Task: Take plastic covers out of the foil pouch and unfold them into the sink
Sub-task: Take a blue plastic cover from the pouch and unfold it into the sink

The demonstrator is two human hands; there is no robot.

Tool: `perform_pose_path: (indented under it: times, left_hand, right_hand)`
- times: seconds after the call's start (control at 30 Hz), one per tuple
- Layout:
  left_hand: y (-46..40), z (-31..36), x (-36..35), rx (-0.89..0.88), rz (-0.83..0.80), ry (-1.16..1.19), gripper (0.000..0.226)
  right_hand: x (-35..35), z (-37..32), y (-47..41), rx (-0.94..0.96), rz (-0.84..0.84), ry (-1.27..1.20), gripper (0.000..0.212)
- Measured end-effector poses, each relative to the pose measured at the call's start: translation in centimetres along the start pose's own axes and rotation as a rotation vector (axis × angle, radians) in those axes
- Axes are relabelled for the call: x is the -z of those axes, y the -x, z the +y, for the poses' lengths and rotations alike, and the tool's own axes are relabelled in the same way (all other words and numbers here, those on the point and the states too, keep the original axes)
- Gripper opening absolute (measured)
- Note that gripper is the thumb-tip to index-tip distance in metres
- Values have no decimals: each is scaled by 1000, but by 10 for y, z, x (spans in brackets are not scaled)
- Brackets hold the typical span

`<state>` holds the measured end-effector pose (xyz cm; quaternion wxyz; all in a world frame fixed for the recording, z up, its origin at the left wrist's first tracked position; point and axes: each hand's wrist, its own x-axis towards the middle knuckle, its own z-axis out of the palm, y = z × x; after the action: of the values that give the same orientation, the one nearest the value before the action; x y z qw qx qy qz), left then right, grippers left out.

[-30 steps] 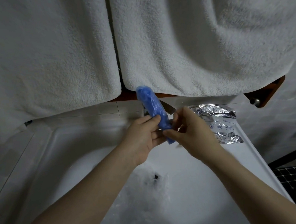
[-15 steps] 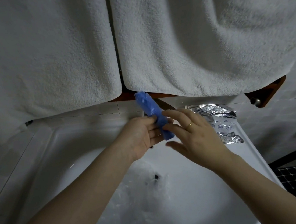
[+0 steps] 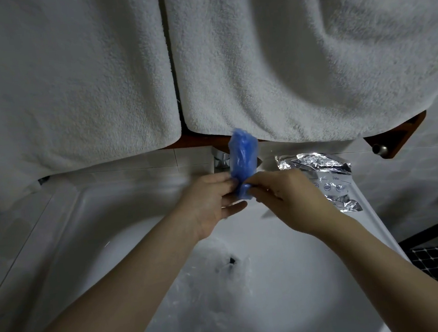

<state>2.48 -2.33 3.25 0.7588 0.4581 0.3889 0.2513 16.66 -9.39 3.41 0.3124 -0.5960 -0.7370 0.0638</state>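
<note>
While the blue plastic cover (image 3: 242, 158) is only a tight folded wad, it stands upright above the back edge of the sink (image 3: 87, 206), pinched at its lower end between both hands. The left hand (image 3: 211, 201) holds it with thumb and fingers curled round the base, and the right hand (image 3: 288, 196) nips the bottom corner, its fingertips pressed together on the film.

The likeliest trouble, as I judge it, is the thin film tearing: if the two grips pull apart before a loose edge has been found, the wad may stretch or rip rather than open. The film is slick too, so a light pinch may let the whole wad slip and drop still folded into the basin, where crumpled clear plastic (image 3: 211, 288) (it seems an opened cover, though I cannot be sure) already lies round the drain (image 3: 232, 260). A fresh one falling on top could tangle with it. The wad's top also rises close to the hem of the right-hand towel (image 3: 296, 63) and may brush it as it opens.

The foil pouch (image 3: 320, 167) lies torn open on the sink's back right corner, well clear of the hands. Its pale panel carries the word "Date" above a ruled line and a row of small round symbols; the rest is too small to read.
</note>
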Motion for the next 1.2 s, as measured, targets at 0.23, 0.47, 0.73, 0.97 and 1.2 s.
perform_pose_path:
  times: [0.23, 0.47, 0.73, 0.97, 1.2]
  left_hand:
    - [1, -11, -5, 9, -37, 7, 23]
    - [-3, -15, -7, 27, -31, 80, 31]
    - [3, -9, -9, -30, 13, 79, 25]
    - [7, -5, -6, 6, -122, 109, 28]
    - [2, 3, 8, 97, -117, 163, 30]
  right_hand:
    - [-7, -4, -3, -299, 116, -59, 7]
    - [-13, -8, 2, -189, 268, 190, 19]
    - [-20, -4, 13, 42, 271, 397, 30]
    - [-20, -3, 17, 174, 366, 515, 10]
    - [-22, -11, 15, 220, 214, 467, 9]
